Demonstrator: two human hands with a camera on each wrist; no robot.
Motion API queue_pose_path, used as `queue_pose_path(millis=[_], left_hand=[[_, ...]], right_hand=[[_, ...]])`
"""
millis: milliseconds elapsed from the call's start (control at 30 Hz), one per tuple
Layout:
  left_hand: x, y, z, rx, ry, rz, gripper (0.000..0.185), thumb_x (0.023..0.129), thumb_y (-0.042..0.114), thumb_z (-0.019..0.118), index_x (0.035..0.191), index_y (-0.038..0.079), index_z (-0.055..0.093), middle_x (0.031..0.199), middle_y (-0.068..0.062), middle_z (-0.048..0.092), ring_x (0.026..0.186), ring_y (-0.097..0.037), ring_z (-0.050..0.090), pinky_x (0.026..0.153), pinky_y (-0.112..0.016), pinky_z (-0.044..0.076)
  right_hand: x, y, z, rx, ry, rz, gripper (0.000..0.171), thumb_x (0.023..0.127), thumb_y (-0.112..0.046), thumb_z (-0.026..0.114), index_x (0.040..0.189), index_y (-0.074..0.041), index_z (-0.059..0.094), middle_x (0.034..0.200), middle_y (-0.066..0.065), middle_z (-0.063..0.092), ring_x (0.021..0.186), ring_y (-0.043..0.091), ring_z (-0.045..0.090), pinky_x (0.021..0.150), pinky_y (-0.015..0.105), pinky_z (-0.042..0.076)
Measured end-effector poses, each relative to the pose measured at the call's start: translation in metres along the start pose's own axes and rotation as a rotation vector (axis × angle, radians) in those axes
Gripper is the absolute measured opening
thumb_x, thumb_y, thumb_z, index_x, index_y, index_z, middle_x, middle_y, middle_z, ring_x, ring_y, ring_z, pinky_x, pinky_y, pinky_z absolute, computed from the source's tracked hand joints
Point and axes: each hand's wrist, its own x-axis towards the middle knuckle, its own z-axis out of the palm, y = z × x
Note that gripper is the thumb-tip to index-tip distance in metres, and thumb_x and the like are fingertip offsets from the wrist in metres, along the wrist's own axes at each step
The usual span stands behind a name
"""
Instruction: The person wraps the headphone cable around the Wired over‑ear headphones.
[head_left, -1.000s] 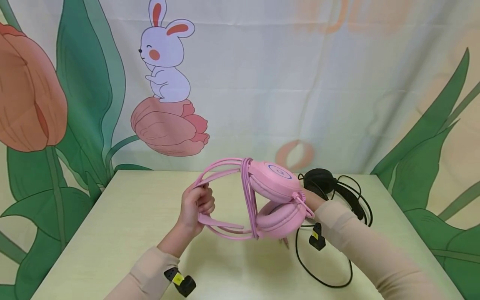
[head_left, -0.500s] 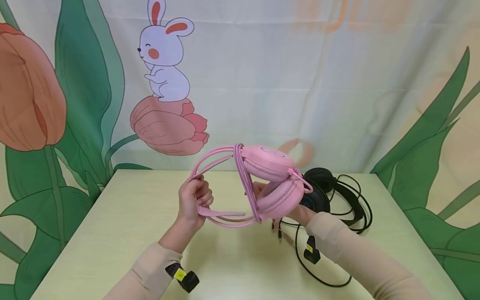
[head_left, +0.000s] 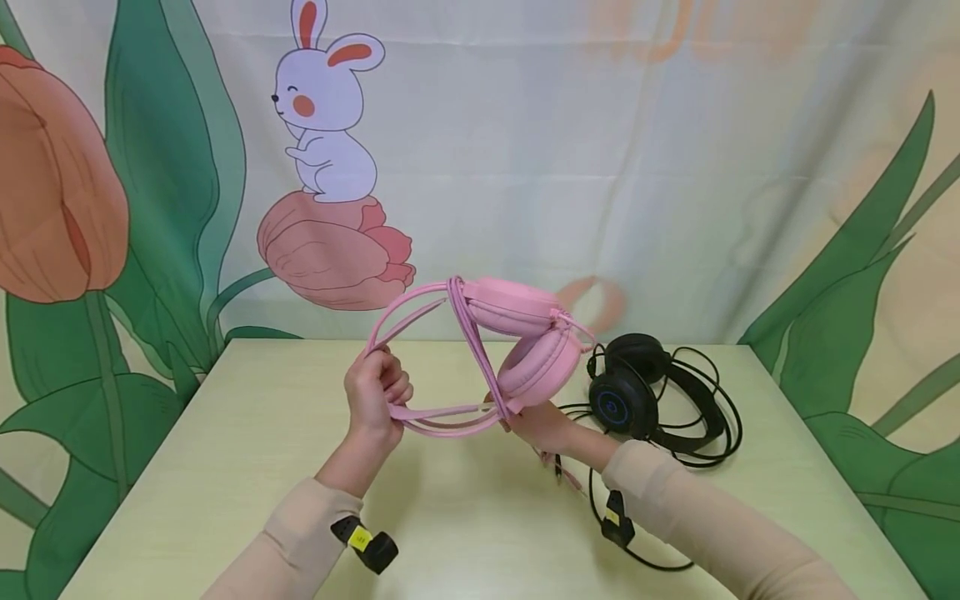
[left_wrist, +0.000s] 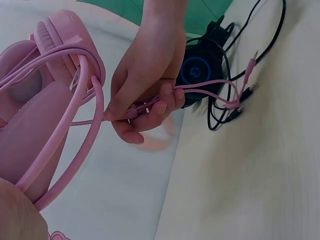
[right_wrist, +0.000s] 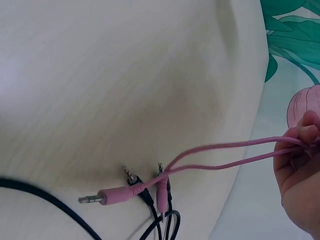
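Note:
My left hand (head_left: 373, 396) grips the headband of a pink headset (head_left: 517, 304), held up above the table with its ear cups toward the right. Several turns of pink cord (head_left: 474, 346) are wound across the headset beside the ear cups. Under the lower cup, my right hand (head_left: 543, 427) pinches the end part of the cord. In the left wrist view, this right hand (left_wrist: 147, 75) has thumb and fingers on the cord, and two thin pink leads (left_wrist: 205, 86) trail from it. The right wrist view shows a pink audio plug (right_wrist: 117, 195) dangling at their end.
A black headset (head_left: 626, 404) lies at the back right of the pale table (head_left: 262, 467), its cord looping toward the front. Black audio plugs (right_wrist: 142, 192) lie near the pink ones. A printed curtain (head_left: 675, 167) hangs behind the table.
The pink headset has moved up and left in my left hand's grip. My right hand has moved left, from behind the ear cups to below them, uncovering more of the black headset.

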Motion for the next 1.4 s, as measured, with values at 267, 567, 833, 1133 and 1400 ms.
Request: queue_pose_path(millis=[267,567,833,1133,1400], left_hand=[[0.006,-0.002,-0.007,0.008,0.073,0.04,0.022,0.079,-0.002,0.035,0.062,0.012,0.035,0.045,0.007,0.025,0.037,-0.005,0.018,0.037,-0.018,0.014],[0.009,-0.002,-0.012,0.041,0.12,0.086,0.022,0.081,0.0,0.038,0.063,0.012,0.037,0.046,0.007,0.026,0.036,-0.005,0.02,0.038,-0.02,0.013],[0.011,0.0,-0.013,0.051,0.149,0.112,0.024,0.082,0.001,0.038,0.061,0.012,0.035,0.046,0.006,0.026,0.036,-0.005,0.021,0.037,-0.02,0.015],[0.015,0.004,-0.018,0.089,0.225,0.108,0.017,0.083,0.003,0.04,0.067,0.01,0.041,0.047,0.005,0.028,0.036,-0.005,0.022,0.037,-0.019,0.016],[0.017,0.005,-0.023,0.162,0.287,0.104,0.016,0.086,0.007,0.043,0.071,0.013,0.041,0.048,0.005,0.031,0.037,-0.006,0.024,0.037,-0.018,0.019]], right_hand=[[0.002,0.0,0.013,-0.138,-0.003,0.181,0.029,0.095,-0.008,0.037,0.073,0.0,0.054,0.063,0.0,0.049,0.048,0.005,0.037,0.045,0.02,0.034],[0.0,0.0,0.014,-0.156,-0.071,0.199,0.032,0.098,-0.027,0.04,0.078,-0.006,0.054,0.061,-0.004,0.048,0.046,0.006,0.043,0.045,0.021,0.038],[-0.003,-0.004,0.016,0.004,-0.104,0.282,0.026,0.099,-0.023,0.037,0.096,-0.008,0.058,0.063,-0.002,0.049,0.049,0.009,0.047,0.049,0.027,0.048],[-0.013,-0.013,0.018,-0.153,-0.09,0.237,0.027,0.099,-0.019,0.035,0.096,-0.009,0.059,0.06,-0.006,0.045,0.047,0.005,0.034,0.045,0.019,0.03],[-0.019,-0.024,0.011,-0.25,-0.155,0.169,0.024,0.099,-0.016,0.035,0.095,-0.01,0.058,0.058,-0.008,0.045,0.049,0.004,0.036,0.049,0.019,0.033]])
